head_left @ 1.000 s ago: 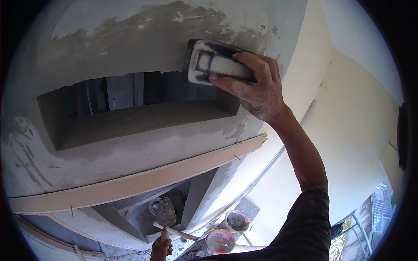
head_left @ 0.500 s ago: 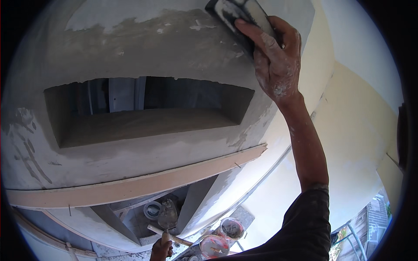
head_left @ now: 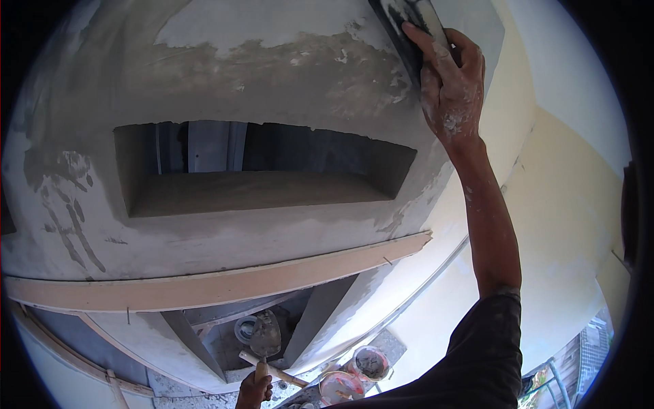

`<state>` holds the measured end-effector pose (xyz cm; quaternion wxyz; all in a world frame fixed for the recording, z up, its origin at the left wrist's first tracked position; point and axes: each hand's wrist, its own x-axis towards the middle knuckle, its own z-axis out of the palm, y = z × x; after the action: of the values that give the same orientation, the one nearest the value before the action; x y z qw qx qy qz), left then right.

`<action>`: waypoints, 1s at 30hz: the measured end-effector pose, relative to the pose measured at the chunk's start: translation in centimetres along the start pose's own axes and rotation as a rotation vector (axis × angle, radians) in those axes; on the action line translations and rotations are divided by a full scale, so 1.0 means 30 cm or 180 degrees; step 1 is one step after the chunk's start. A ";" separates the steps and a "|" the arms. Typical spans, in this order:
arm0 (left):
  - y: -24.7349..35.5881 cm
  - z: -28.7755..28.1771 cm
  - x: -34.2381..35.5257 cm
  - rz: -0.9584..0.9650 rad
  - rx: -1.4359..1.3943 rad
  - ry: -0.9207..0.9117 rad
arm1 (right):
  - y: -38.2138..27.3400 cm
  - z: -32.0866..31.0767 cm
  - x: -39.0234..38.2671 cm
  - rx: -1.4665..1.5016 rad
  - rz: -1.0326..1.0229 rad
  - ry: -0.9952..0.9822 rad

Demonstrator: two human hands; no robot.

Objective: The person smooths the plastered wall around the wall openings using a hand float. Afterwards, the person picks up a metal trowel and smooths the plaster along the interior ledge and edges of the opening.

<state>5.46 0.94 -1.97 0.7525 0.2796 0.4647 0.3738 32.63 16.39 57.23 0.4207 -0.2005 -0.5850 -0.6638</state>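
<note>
My right hand, streaked with pale plaster, grips a dark hand float high on the grey plastered wall, above and right of a rectangular opening. The float reaches past the top edge of the view. Patches of darker, damp-looking plaster surround the opening. At the bottom, my left hand is closed on the wooden handle of a trowel, whose mortar-smeared blade points upward in front of a lower opening.
A long pale board with nails runs beneath the opening. Below stand a bucket of grey mix, another bucket and a round white container. A cream wall curves away to the right; metal tubing shows at lower right.
My right hand and the float have moved up and to the right from just over the opening. The view has shifted slightly. My left hand still grips the trowel low down.
</note>
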 end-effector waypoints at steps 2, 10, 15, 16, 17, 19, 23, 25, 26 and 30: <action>-0.017 -0.012 0.010 -0.0016 -0.0002 -0.0036 | -0.147 -0.027 -0.005 0.0188 -0.0564 -0.0318; -0.010 -0.009 0.008 -0.0033 -0.0005 -0.0106 | -0.264 0.023 -0.023 0.0671 -0.1080 -0.0482; 0.000 -0.008 -0.039 0.0018 -0.0069 -0.0017 | -0.120 0.043 0.107 0.0036 -0.0167 -0.0219; 0.003 -0.014 -0.042 0.0041 -0.0083 -0.0006 | -0.130 0.023 0.109 0.0171 -0.0354 -0.0113; 0.008 -0.009 -0.033 0.0020 -0.0059 -0.0024 | -0.150 0.018 0.109 0.0341 -0.0547 0.0032; 0.000 -0.027 -0.038 -0.0075 0.0006 -0.0055 | -0.311 -0.015 0.094 0.0616 -0.0693 -0.0219; 0.029 -0.012 -0.057 -0.0051 0.0022 -0.0023 | -0.536 -0.019 0.070 0.1129 -0.1325 -0.0245; -0.002 -0.024 -0.034 -0.0059 -0.0032 -0.0059 | -0.520 0.001 0.051 0.1024 -0.1314 -0.0415; -0.010 -0.028 -0.019 -0.0066 -0.0091 -0.0091 | -0.502 0.011 0.049 0.0922 -0.1301 -0.0582; -0.004 -0.030 -0.029 0.0061 0.0035 -0.0050 | -0.351 0.059 0.111 0.0223 -0.0747 -0.0375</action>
<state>4.44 0.23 -2.01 0.7509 0.2912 0.4581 0.3762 21.97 16.58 53.77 0.3118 -0.1545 -0.6510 -0.6746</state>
